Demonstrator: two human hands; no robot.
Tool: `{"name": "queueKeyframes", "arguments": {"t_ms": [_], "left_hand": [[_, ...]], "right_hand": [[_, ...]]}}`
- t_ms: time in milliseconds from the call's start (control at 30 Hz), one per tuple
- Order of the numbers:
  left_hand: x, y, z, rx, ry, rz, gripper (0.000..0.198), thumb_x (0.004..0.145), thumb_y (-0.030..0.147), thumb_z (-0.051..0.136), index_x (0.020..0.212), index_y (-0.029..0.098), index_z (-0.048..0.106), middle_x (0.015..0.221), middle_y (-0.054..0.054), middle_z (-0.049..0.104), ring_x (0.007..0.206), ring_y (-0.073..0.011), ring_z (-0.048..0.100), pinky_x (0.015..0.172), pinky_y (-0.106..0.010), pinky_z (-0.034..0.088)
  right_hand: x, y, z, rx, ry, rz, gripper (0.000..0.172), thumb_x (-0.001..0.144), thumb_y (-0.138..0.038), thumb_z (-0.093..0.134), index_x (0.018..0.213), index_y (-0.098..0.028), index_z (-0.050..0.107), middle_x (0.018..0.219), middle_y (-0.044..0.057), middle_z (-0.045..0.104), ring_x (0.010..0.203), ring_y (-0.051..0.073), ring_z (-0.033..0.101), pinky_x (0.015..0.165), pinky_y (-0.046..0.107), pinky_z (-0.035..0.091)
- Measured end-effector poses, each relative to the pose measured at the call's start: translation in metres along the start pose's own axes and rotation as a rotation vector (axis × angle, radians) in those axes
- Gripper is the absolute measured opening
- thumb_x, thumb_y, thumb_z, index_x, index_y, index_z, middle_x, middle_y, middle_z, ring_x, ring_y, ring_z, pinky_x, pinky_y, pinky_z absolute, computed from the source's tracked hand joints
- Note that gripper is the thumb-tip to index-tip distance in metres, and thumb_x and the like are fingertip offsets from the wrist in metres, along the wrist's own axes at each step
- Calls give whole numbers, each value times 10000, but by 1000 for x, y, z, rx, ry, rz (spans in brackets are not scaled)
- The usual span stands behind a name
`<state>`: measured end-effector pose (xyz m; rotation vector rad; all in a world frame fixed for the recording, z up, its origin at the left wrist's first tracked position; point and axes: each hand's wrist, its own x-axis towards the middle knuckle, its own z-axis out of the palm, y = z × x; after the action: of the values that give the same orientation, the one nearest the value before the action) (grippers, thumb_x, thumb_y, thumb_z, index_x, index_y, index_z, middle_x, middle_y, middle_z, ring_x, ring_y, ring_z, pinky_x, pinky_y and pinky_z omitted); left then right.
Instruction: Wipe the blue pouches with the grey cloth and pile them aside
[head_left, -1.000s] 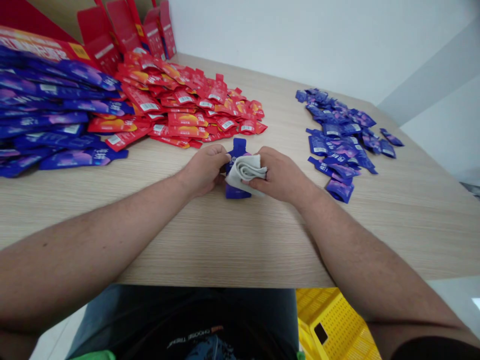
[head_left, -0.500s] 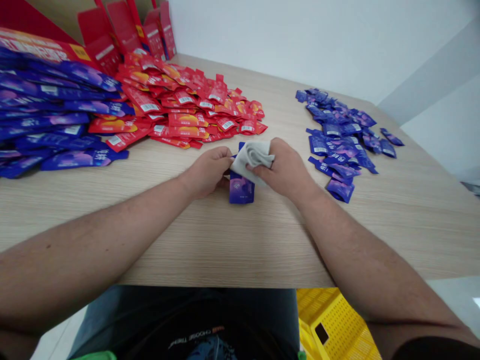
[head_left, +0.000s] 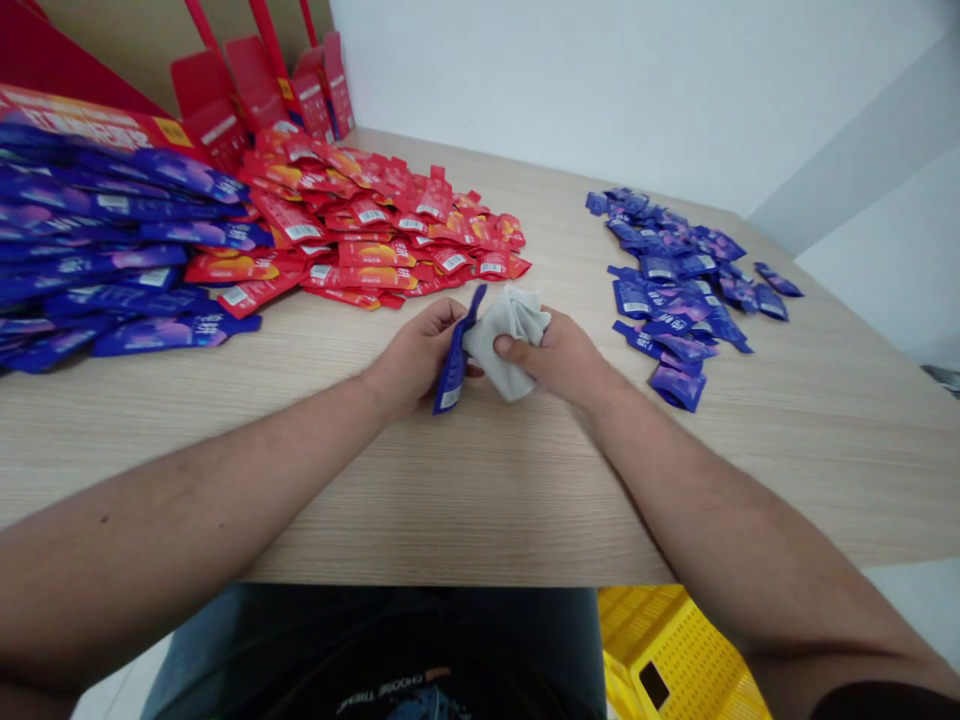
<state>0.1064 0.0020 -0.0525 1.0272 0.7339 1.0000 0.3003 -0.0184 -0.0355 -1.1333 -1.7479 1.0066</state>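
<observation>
My left hand grips a blue spouted pouch and holds it on edge over the middle of the wooden table. My right hand is closed round a crumpled grey cloth, which touches the pouch's right face. Both hands meet just in front of the red pile.
A heap of red pouches lies behind the hands. Long blue packs are stacked at the left, with red cartons at the back. A spread of small blue pouches lies to the right. A yellow crate stands under the table's edge.
The pouch lay flat under the cloth; my left hand has now tipped it up on edge. The cloth has slid from the pouch's top to its side.
</observation>
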Motion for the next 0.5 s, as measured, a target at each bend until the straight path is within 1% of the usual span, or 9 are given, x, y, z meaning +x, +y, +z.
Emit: {"name": "queueKeyframes", "arguments": {"t_ms": [133,200,267,300,333,400,467,500], "left_hand": [[3,-6,4,-24,26,34,172,772,263,755,899,205,653,721,2,680,686,-195,672,662,-325,580],[3,-4,5,-29,48,38,179,756,231,751,909,199,664,756,-4,696,682,-186,667,661,-322,583],[1,-1,6,-61,92,27,149,779,235,733,902,197,658,758,-3,685,652,-168,646,641,-310,577],[0,1,6,-87,106,16,129,811,265,719,898,198,651,755,-5,675,649,-165,641,634,-308,575],[-2,3,6,-110,106,6,130,848,307,699,891,198,643,756,-10,667,655,-166,641,632,-308,574],[-4,5,6,-121,67,11,177,896,365,670,871,196,623,768,-18,656,678,-169,645,639,-313,576],[-5,4,6,-67,48,34,182,897,350,679,845,192,605,762,-11,642,669,-159,632,640,-308,573],[-5,3,6,-30,64,42,170,888,319,688,827,192,594,736,1,625,640,-146,610,623,-293,560]], "right_hand": [[-3,-9,16,-169,148,-54,428,820,-532,736,1087,-200,696,1000,63,787,914,272,726,851,436,567],[-3,-9,18,-248,214,-54,431,831,-540,714,1103,-206,703,1046,77,789,956,291,725,878,458,563],[-3,-6,17,-320,289,-53,434,850,-545,682,1125,-210,706,1101,92,785,1009,307,718,912,481,557],[-2,-4,16,-353,324,-56,433,861,-540,666,1137,-209,707,1123,100,780,1036,314,711,932,493,552],[-1,-3,15,-381,353,-62,430,871,-530,652,1148,-206,706,1138,107,775,1061,320,704,950,503,546],[0,0,12,-424,388,-70,428,889,-504,629,1175,-194,701,1156,120,765,1089,328,690,968,512,537],[0,-1,10,-459,411,-69,437,908,-494,608,1207,-186,690,1158,128,754,1090,327,681,962,507,533],[0,-2,10,-487,411,-69,437,914,-494,605,1211,-183,685,1152,130,748,1083,324,677,952,499,533]]}}
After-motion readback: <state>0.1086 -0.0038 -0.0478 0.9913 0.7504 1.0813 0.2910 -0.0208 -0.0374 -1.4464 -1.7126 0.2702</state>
